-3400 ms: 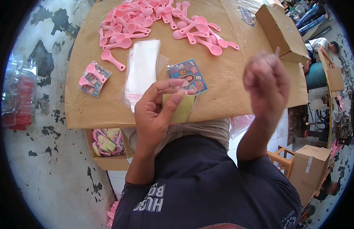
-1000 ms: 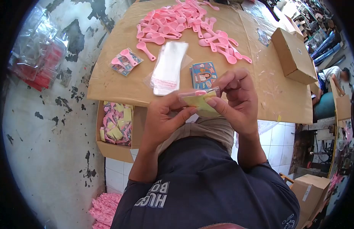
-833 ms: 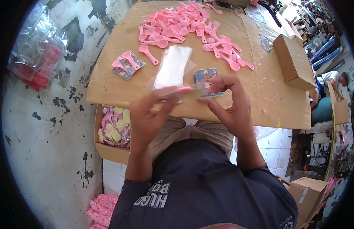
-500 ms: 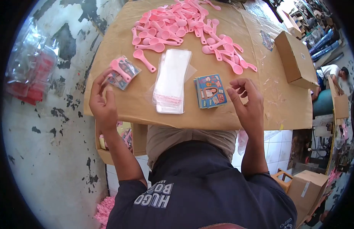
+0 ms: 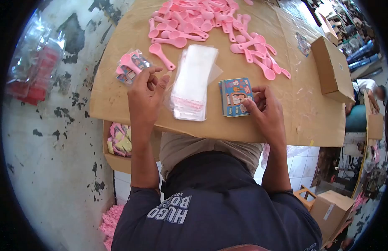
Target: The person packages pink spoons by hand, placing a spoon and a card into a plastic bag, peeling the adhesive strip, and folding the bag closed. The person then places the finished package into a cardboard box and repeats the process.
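My right hand [image 5: 267,115] is at the right side of a stack of printed blue cards [image 5: 233,102], its thumb pressed on the top card and its fingers curled at the edge. My left hand [image 5: 146,94] hovers left of a pile of clear plastic bags [image 5: 190,79], fingers bent and apart, holding nothing. Beyond that hand, a pink measuring spoon [image 5: 130,63] rests on clear packets with printed cards [image 5: 137,69]. Another single pink spoon [image 5: 162,57] lies between the packets and the bags.
A large heap of pink spoons [image 5: 194,19] covers the table's far side, with a smaller group [image 5: 259,54] to the right. A cardboard box [image 5: 331,69] stands at the right edge. Below the table's left edge is an open box [image 5: 118,161] of filled packets. A person [image 5: 365,90] is at far right.
My left hand has moved right, away from the spoon on the packets, toward the bags. My right hand has come left onto the card stack and closed on its edge.
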Action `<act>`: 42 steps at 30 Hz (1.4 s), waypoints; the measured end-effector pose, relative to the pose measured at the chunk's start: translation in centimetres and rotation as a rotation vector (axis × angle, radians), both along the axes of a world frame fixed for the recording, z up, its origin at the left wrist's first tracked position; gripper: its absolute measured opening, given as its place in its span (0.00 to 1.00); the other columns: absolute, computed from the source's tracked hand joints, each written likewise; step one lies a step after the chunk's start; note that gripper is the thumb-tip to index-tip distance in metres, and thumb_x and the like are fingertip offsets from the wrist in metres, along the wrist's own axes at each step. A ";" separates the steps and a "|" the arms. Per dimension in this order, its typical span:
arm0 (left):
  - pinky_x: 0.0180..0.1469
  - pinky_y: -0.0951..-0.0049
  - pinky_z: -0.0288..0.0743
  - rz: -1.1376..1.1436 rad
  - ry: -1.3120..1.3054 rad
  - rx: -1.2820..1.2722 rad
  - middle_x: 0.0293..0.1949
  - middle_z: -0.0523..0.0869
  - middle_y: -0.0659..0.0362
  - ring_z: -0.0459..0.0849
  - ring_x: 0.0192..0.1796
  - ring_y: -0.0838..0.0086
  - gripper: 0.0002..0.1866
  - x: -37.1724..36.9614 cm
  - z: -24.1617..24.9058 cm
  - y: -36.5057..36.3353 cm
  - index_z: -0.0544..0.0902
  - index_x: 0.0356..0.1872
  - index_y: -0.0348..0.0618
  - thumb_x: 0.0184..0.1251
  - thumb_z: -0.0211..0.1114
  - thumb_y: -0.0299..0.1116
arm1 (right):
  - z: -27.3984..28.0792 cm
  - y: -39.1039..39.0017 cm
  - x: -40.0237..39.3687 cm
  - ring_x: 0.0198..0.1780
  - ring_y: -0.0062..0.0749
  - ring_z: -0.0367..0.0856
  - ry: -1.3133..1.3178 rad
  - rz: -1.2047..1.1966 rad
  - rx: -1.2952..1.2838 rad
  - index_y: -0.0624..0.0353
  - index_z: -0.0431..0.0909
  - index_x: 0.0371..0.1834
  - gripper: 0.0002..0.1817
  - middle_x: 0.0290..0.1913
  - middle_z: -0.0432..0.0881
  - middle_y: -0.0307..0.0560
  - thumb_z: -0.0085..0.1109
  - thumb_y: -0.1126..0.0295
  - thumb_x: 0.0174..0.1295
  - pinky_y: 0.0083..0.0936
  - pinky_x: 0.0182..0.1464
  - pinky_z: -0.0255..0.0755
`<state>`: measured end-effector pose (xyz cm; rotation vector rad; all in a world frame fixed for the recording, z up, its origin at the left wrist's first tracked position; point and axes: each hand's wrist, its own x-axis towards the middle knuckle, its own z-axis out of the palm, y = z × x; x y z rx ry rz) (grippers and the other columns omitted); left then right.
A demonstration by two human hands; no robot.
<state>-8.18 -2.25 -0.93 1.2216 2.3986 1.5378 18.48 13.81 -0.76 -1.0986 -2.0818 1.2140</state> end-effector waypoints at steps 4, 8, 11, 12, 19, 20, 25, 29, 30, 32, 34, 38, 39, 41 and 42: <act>0.35 0.76 0.67 0.017 -0.050 0.021 0.31 0.79 0.66 0.70 0.32 0.81 0.14 0.8 -0.6 -1.4 0.88 0.53 0.40 0.72 0.73 0.35 | -0.4 0.1 -0.2 0.32 0.26 0.80 -0.077 0.025 0.101 0.63 0.79 0.55 0.27 0.30 0.81 0.42 0.78 0.56 0.63 0.27 0.37 0.74; 0.34 0.76 0.67 0.030 0.039 0.054 0.32 0.81 0.64 0.72 0.33 0.80 0.15 1.9 -0.5 -2.3 0.87 0.53 0.39 0.70 0.74 0.34 | 0.4 -0.1 -0.4 0.33 0.25 0.79 -0.069 0.075 0.095 0.63 0.78 0.56 0.27 0.31 0.80 0.40 0.78 0.57 0.62 0.27 0.37 0.74; 0.35 0.75 0.68 0.043 0.028 0.075 0.32 0.81 0.62 0.73 0.33 0.78 0.15 3.3 0.3 -2.9 0.87 0.52 0.39 0.70 0.74 0.34 | 0.7 0.2 0.1 0.33 0.24 0.78 -0.036 0.119 0.059 0.64 0.78 0.56 0.27 0.31 0.79 0.39 0.78 0.57 0.63 0.26 0.38 0.73; 0.35 0.75 0.68 0.053 0.034 0.082 0.32 0.81 0.62 0.73 0.33 0.78 0.15 3.8 0.4 -3.0 0.87 0.52 0.39 0.70 0.74 0.34 | 0.6 0.3 0.2 0.33 0.24 0.77 -0.017 0.143 0.050 0.64 0.78 0.57 0.27 0.31 0.78 0.38 0.78 0.57 0.63 0.26 0.38 0.73; 0.37 0.71 0.72 -0.002 0.081 0.117 0.31 0.82 0.59 0.74 0.33 0.75 0.15 5.6 0.3 -4.0 0.86 0.53 0.36 0.70 0.74 0.34 | -0.4 0.7 1.1 0.33 0.22 0.73 0.032 0.166 0.099 0.65 0.78 0.55 0.26 0.31 0.76 0.38 0.76 0.57 0.64 0.25 0.38 0.71; 0.38 0.71 0.73 -0.006 0.075 0.106 0.31 0.81 0.59 0.74 0.33 0.75 0.15 5.9 0.6 -4.1 0.86 0.53 0.36 0.71 0.73 0.33 | -0.5 0.7 1.2 0.33 0.22 0.72 0.045 0.160 0.086 0.65 0.78 0.55 0.26 0.31 0.76 0.38 0.76 0.58 0.65 0.25 0.37 0.70; 0.38 0.71 0.73 -0.020 0.105 0.111 0.31 0.81 0.58 0.75 0.33 0.75 0.15 7.1 1.4 -4.6 0.86 0.53 0.37 0.71 0.73 0.34 | -1.4 0.8 1.4 0.33 0.23 0.72 0.097 0.131 0.097 0.66 0.79 0.53 0.24 0.32 0.76 0.40 0.74 0.58 0.66 0.25 0.38 0.70; 0.37 0.71 0.72 -0.017 0.106 0.114 0.31 0.81 0.58 0.75 0.33 0.75 0.14 7.8 1.8 -4.5 0.87 0.52 0.37 0.72 0.72 0.33 | -2.1 0.9 1.7 0.33 0.25 0.73 0.156 0.123 0.144 0.67 0.81 0.50 0.21 0.33 0.77 0.42 0.73 0.58 0.67 0.28 0.39 0.72; 0.37 0.71 0.72 -0.020 0.112 0.117 0.31 0.81 0.58 0.75 0.33 0.75 0.14 8.0 1.9 -4.5 0.87 0.52 0.37 0.72 0.72 0.33 | -2.0 0.7 1.6 0.33 0.26 0.73 0.150 0.119 0.156 0.67 0.81 0.49 0.21 0.33 0.78 0.43 0.73 0.58 0.68 0.29 0.39 0.72; 0.37 0.72 0.73 -0.027 0.089 0.120 0.31 0.82 0.58 0.75 0.33 0.76 0.12 8.4 2.2 -4.4 0.88 0.50 0.37 0.72 0.72 0.33 | -1.6 0.4 1.7 0.33 0.26 0.73 0.142 0.117 0.166 0.67 0.81 0.49 0.21 0.33 0.78 0.43 0.72 0.59 0.68 0.30 0.39 0.72; 0.38 0.72 0.73 -0.027 0.096 0.145 0.31 0.83 0.58 0.76 0.33 0.76 0.11 8.8 2.3 -4.0 0.88 0.49 0.36 0.72 0.71 0.32 | -1.5 0.6 1.7 0.33 0.27 0.73 0.135 0.115 0.174 0.67 0.81 0.49 0.21 0.33 0.78 0.43 0.72 0.59 0.68 0.30 0.40 0.73; 0.38 0.73 0.73 -0.045 0.064 0.148 0.32 0.85 0.57 0.78 0.33 0.77 0.11 9.0 2.1 -3.1 0.88 0.48 0.36 0.73 0.71 0.32 | -2.1 0.6 2.1 0.33 0.26 0.73 0.166 0.113 0.166 0.67 0.81 0.49 0.20 0.33 0.78 0.43 0.72 0.59 0.68 0.29 0.39 0.73; 0.38 0.73 0.73 -0.046 0.068 0.149 0.32 0.85 0.57 0.78 0.33 0.77 0.11 9.2 2.3 -2.9 0.88 0.48 0.36 0.73 0.71 0.32 | -2.0 0.7 2.1 0.33 0.26 0.73 0.176 0.114 0.169 0.67 0.81 0.49 0.20 0.33 0.78 0.43 0.72 0.59 0.68 0.29 0.39 0.73; 0.38 0.73 0.71 -0.072 0.118 0.182 0.31 0.86 0.58 0.78 0.32 0.78 0.11 9.4 2.7 -2.6 0.89 0.48 0.37 0.73 0.71 0.33 | -1.8 0.7 2.1 0.33 0.25 0.73 0.179 0.113 0.167 0.67 0.81 0.49 0.20 0.33 0.78 0.43 0.73 0.60 0.68 0.28 0.39 0.73; 0.38 0.73 0.71 -0.066 0.119 0.180 0.31 0.86 0.58 0.78 0.32 0.78 0.11 9.5 2.9 -2.6 0.89 0.48 0.37 0.73 0.71 0.33 | -1.9 0.6 2.1 0.33 0.25 0.73 0.175 0.113 0.159 0.67 0.81 0.49 0.20 0.33 0.78 0.43 0.73 0.60 0.68 0.28 0.39 0.73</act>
